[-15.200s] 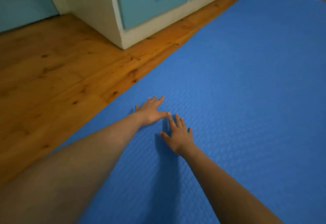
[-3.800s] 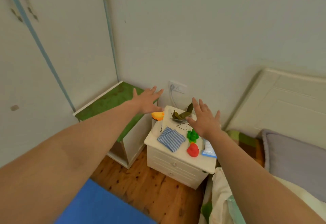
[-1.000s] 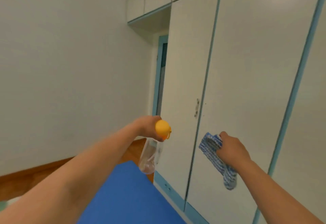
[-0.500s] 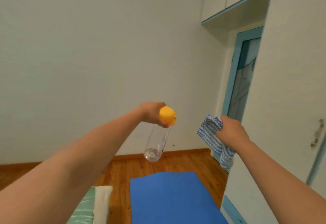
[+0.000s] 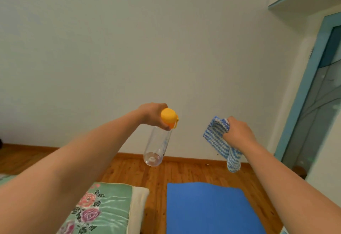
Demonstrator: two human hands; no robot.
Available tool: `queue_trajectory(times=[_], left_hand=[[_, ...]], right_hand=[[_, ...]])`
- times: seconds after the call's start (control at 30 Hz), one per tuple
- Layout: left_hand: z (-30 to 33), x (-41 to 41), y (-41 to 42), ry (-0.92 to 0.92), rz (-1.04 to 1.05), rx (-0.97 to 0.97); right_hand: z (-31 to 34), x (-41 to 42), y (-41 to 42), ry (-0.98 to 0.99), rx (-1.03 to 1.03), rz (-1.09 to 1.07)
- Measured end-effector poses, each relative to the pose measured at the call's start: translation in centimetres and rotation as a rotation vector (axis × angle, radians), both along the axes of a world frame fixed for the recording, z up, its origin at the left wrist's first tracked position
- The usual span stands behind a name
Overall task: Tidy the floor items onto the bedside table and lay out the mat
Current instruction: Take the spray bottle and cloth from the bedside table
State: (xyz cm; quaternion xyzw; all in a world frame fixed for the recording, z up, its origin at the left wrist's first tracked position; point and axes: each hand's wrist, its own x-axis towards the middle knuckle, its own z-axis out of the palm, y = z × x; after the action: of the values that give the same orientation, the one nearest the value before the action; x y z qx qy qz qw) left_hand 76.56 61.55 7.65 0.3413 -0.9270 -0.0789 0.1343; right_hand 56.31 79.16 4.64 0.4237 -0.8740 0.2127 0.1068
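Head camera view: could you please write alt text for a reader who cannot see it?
A person's left hand holds a clear bottle by its orange cap, and the right hand grips a blue-and-white cloth. Below, a blue mat lies on the wooden floor beside a floral bed cover.

Home bedroom: floral bedding (image 5: 96,209); wood floor (image 5: 184,171).

No legible text anywhere; faint bluish marks on the clear bottle (image 5: 158,145) too blurred to read.

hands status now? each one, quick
Left hand: closed, holding the clear bottle by its orange cap.
Right hand: closed, gripping the blue striped cloth.
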Motion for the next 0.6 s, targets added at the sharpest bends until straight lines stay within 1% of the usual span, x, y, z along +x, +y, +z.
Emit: queue_trajectory(times=[0.1,0.23,0.37,0.53,0.6], left_hand=[[-0.5,-0.9,-2.1,-0.008,0.044,0.005],[-1.8,-4.2,-5.2,-0.016,0.085,0.007],[-3.3,-9.8,-9.0,-0.05,0.097,0.021],[-3.8,-18.6,-14.9,-0.029,0.129,0.074],[-3.8,-21.2,-17.0,-0.001,0.144,0.087]], right_hand=[[-0.2,-1.6,-3.1,-0.012,0.006,0.032],[-1.2,-4.9,-8.0,-0.026,0.002,0.103],[-2.2,-10.1,-13.1,-0.053,0.005,0.154],[-1.5,-18.7,-20.8,-0.042,0.031,0.223],[-0.8,-21.5,-23.7,-0.026,0.007,0.227]])
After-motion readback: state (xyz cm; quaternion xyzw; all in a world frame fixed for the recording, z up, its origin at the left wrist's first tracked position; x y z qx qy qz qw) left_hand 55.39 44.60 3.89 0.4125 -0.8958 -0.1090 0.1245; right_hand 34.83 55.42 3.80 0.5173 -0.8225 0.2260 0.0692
